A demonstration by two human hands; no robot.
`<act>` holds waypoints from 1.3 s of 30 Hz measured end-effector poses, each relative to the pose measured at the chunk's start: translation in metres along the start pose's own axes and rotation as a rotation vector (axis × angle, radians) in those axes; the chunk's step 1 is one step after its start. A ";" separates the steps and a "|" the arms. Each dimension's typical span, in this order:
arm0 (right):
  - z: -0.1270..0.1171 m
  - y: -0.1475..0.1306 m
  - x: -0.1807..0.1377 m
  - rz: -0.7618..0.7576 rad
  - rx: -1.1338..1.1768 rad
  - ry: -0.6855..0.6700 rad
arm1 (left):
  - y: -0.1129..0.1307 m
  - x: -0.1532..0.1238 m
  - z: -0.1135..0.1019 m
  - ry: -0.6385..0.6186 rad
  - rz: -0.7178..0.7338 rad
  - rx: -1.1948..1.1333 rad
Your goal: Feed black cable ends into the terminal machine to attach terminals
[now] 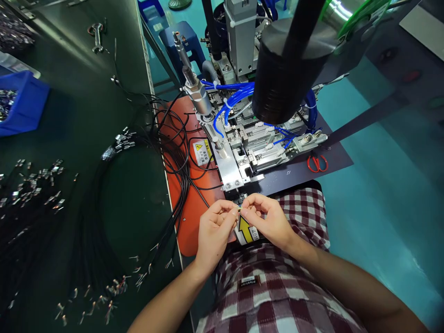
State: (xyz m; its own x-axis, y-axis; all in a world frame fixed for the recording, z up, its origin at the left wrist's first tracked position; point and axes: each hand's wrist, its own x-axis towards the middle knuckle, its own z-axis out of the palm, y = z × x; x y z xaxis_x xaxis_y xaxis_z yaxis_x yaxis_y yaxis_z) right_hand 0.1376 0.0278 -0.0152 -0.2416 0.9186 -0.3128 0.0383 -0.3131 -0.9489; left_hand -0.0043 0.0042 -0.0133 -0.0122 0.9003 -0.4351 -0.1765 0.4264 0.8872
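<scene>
My left hand and my right hand meet at the front edge of a metal machine. Thumb and forefinger of each are pinched together on thin, light-coloured wires. The fingers cover most of these wires, and I cannot tell which cable they belong to. Just below the fingertips lies a white label with a yellow arrow. Black cables with metal plug ends lie in a loose bundle on the orange base plate, left of my left hand.
A coiled cable bundle and more plug ends lie on the dark table. Farther off are a blue bin and a wrench. Red-handled scissors lie right of the machine. A black cylinder hangs above it.
</scene>
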 end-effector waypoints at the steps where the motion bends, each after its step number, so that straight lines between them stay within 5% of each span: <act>1: 0.000 0.000 0.000 0.003 0.005 0.002 | 0.000 0.000 0.000 0.002 -0.002 0.002; 23: -0.001 0.004 -0.004 -0.049 -0.097 0.044 | -0.003 0.000 0.001 0.016 0.002 -0.057; 32: -0.004 0.000 -0.008 -0.350 -0.494 0.118 | 0.001 -0.001 0.000 -0.016 0.002 0.030; 39: -0.010 0.004 -0.005 -0.018 -0.049 -0.044 | 0.007 0.000 -0.003 -0.065 0.016 0.187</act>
State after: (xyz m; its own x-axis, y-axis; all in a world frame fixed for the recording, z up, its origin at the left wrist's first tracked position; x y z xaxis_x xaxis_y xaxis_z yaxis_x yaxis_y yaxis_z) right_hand 0.1487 0.0240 -0.0176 -0.2853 0.9120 -0.2948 0.0807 -0.2837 -0.9555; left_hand -0.0086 0.0068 -0.0076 0.0508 0.9082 -0.4153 0.0087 0.4155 0.9096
